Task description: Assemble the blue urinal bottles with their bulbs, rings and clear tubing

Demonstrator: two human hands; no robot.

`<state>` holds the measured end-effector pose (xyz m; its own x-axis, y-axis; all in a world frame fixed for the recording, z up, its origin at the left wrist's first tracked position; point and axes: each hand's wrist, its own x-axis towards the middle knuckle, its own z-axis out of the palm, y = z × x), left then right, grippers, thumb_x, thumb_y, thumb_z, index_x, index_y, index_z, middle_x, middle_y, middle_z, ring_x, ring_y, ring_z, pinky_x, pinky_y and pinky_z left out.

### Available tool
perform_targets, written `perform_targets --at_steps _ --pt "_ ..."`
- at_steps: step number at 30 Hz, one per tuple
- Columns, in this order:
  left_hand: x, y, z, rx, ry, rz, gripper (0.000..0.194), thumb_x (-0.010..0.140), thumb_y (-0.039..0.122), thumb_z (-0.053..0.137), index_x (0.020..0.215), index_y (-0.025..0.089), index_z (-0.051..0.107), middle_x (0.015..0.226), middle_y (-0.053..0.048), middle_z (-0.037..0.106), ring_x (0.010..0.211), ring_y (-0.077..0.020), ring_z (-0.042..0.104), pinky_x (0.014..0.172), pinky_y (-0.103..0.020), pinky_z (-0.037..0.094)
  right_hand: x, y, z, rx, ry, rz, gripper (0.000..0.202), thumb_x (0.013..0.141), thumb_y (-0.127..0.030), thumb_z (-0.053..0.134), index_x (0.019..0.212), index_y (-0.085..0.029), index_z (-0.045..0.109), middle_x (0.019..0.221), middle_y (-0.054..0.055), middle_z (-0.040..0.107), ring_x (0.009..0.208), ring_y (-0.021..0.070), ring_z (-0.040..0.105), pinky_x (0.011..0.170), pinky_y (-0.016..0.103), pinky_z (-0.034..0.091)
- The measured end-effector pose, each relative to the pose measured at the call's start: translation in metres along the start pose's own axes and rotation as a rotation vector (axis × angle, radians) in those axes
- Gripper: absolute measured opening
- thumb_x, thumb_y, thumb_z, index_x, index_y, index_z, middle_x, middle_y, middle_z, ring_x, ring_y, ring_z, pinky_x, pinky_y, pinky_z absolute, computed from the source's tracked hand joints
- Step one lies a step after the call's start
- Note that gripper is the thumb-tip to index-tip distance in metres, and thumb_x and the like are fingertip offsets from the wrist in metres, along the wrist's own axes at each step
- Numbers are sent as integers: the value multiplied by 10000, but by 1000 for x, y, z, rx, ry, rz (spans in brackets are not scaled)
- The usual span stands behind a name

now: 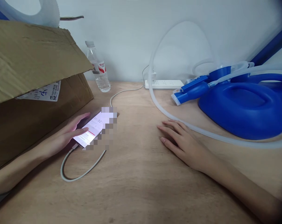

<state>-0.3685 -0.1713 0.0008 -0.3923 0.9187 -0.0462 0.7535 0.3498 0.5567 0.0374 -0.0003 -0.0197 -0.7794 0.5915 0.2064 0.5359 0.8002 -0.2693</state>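
Observation:
My left hand (69, 132) rests at the near left end of a smartphone (86, 132) that lies on the wooden table. Its thumb reaches over the lit screen, and the other fingers stretch along the phone's left side. Digits reading 01:02 show on the screen; part of the phone is hidden by blurred blocks. A white charging cable (77, 179) is plugged into its near end and loops over the table. On the right, my right hand (180, 140) lies palm down on the wood with fingers spread, holding nothing, close to a clear plastic hose (162, 108).
A cardboard box (71, 96) with a raised flap stands at the left. Behind it is a clear water bottle (101, 77). Against the wall lies a white power strip (167, 84). Blue plastic containers (243, 115) with hose attached fill the right back.

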Motion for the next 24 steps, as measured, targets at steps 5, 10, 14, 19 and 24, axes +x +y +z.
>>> perform_targets --at_steps 5,10,14,19,24 --pt "-2 11 -3 -183 -53 -117 937 803 818 536 1601 352 375 1688 43 326 1583 -279 278 1314 -523 199 0 -1 0 12 -14 10 582 1039 -595 302 1413 -274 611 1494 16 471 1416 186 422 1240 504 444" --pt "-4 18 -3 -198 -53 -141 931 795 820 556 1595 384 364 1697 73 297 1602 -249 227 1326 -518 124 0 -2 0 22 -17 10 581 1039 -597 304 1415 -275 609 1494 10 469 1416 184 419 1238 499 448" --pt "-4 15 -3 -185 -59 -127 899 804 817 552 1585 417 360 1700 107 278 1610 -237 197 1330 -512 111 -1 -1 0 24 -4 8 572 1041 -591 305 1416 -280 605 1498 3 464 1423 173 411 1251 490 441" --pt "-4 8 -2 -136 -53 -43 835 862 769 540 1589 397 366 1692 75 302 1591 -251 241 1327 -501 161 -1 -1 1 14 0 6 574 1041 -590 306 1420 -281 605 1500 12 464 1422 179 416 1244 497 445" --pt "-17 22 -3 11 18 210 563 969 673 463 1468 421 539 1623 57 400 1534 -238 337 1308 -487 220 0 -1 0 24 -2 4 590 1039 -598 303 1420 -271 613 1498 28 467 1420 194 417 1229 507 453"
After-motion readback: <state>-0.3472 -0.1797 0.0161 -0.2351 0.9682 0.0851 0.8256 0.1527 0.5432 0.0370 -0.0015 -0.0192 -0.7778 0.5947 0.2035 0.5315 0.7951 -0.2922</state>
